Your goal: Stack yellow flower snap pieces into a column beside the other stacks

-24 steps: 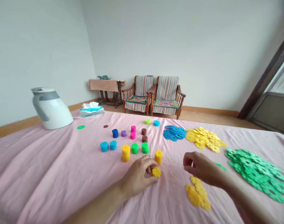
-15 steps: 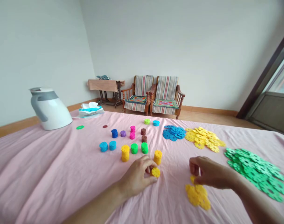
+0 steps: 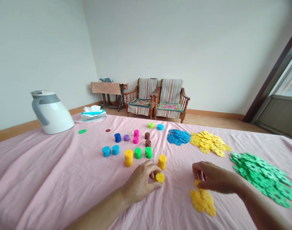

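Observation:
My left hand (image 3: pixel 143 179) rests on the cloth, thumb and fingers curled around a short yellow stack of snowflake discs (image 3: pixel 160 177). Just beyond its fingers stands a taller yellow stack (image 3: pixel 162 162). Over to the right, my right hand (image 3: pixel 214 177) is bent with its fingertips drawn down toward the thumb. At those fingertips shows a yellow snowflake disc (image 3: pixel 197 184), partly covered by the thumb. Several loose yellow discs (image 3: pixel 203 203) lie overlapping just below this hand.
Short disc stacks stand ahead: yellow (image 3: pixel 129 158), green (image 3: pixel 138 153), light blue (image 3: pixel 106 151), brown (image 3: pixel 148 143) and others. Loose heaps of blue (image 3: pixel 178 136), yellow (image 3: pixel 209 143) and green discs (image 3: pixel 263 179) lie right. A white jug (image 3: pixel 54 113) and tissue pack (image 3: pixel 94 114) stand left.
My right hand has shifted slightly left above the loose yellow discs. The left hand and the stacks stay where they were.

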{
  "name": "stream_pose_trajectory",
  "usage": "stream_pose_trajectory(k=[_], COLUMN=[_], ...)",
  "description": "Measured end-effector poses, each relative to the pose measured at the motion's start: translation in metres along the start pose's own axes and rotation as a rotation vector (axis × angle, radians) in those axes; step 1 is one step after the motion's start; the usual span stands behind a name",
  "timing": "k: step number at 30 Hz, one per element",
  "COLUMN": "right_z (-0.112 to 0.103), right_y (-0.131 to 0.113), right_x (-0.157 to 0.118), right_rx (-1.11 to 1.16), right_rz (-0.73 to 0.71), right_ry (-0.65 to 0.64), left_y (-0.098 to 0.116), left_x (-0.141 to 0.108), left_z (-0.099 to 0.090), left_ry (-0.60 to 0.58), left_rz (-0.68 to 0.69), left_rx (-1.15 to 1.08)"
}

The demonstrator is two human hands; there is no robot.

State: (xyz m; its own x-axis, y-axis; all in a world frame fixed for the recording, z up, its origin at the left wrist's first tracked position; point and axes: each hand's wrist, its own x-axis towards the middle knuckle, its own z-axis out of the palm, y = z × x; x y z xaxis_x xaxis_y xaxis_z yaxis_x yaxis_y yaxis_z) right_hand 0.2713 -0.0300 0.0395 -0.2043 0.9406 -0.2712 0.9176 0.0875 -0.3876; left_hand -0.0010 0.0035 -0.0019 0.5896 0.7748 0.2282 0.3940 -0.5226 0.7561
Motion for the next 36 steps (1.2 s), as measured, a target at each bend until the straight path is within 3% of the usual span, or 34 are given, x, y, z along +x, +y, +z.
stream_pose_trajectory(k=[4, 8, 11, 18, 30, 36], right_z=[0.005, 0.023, 0.039, 0.060, 0.067, 0.038], right_y=[-0.008, -0.039, -0.064, -0.087, -0.082, -0.061], right_x=[0.009, 0.024, 0.030, 0.035, 0.039, 0.024], right_rx=[0.255, 0.599, 0.789, 0.932, 0.820, 0.371], right_rz=[-0.065, -0.065, -0.056, -0.051, -0.038, -0.023], right_ry=[0.089, 0.230, 0.224, 0.290, 0.340, 0.376], left_y=[0.000, 0.000, 0.000, 0.000, 0.003, 0.001], left_x=[0.000, 0.000, 0.000, -0.001, 0.000, -0.002], left_z=[-0.001, 0.000, 0.000, -0.001, -0.001, 0.000], left_ry=[-0.009, -0.009, -0.014, -0.012, -0.015, -0.009], left_rz=[-0.013, -0.010, -0.016, 0.009, -0.006, -0.008], left_rx=[0.001, -0.004, -0.004, 0.033, -0.011, 0.004])
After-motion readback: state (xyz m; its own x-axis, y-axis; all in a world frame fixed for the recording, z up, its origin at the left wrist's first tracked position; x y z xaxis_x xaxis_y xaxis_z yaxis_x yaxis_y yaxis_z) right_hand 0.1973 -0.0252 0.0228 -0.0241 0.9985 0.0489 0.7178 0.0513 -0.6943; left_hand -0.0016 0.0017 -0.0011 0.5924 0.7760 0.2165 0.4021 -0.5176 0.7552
